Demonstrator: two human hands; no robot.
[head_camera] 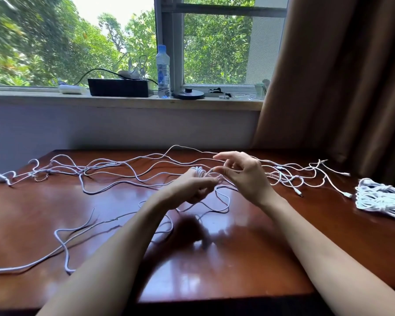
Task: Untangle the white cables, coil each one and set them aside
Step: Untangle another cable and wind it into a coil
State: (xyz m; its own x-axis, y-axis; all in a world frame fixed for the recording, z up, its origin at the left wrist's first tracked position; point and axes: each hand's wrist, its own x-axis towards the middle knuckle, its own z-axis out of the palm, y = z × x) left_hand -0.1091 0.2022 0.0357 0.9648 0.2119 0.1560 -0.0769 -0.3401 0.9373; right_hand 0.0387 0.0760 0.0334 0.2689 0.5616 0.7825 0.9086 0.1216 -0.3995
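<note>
Several white cables (128, 169) lie tangled across the far half of a glossy wooden table (214, 258). Above the table's middle, my left hand (192, 187) grips a small coil of white cable (197, 172) wound round its fingers. My right hand (244, 174) is just to its right, pinching a strand of that cable between thumb and forefinger. One long cable (62, 245) trails from my hands to the near left. A pile of coiled white cables (381, 198) sits at the table's right edge.
A windowsill behind the table holds a water bottle (163, 71), a black box (120, 87) and a black round base (188, 94). A brown curtain (342, 76) hangs at the right. Loose plug ends (300, 192) lie right of my hands.
</note>
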